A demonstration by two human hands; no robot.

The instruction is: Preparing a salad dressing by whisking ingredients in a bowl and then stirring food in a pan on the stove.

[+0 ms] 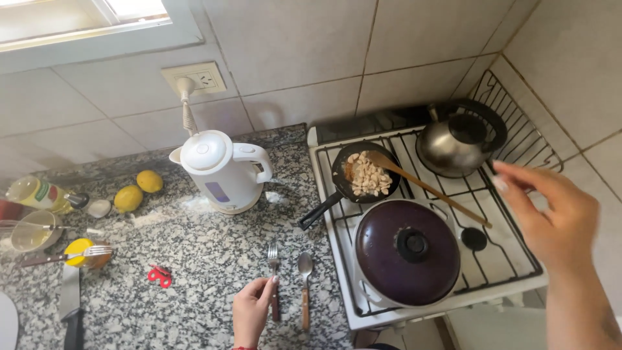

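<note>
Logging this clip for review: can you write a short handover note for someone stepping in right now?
Left hand: on the counter, fingertips touching the fork; a spoon lies beside it.
Right hand: open, empty, raised over the stove's right side near the metal kettle.
Small frying pan on the back burner holds pale chopped pieces, with a wooden spoon resting in it.
Lidded purple pot sits on the front burner.
Done: cutlery laid out.
Left: pan contents still in the pan.
</note>
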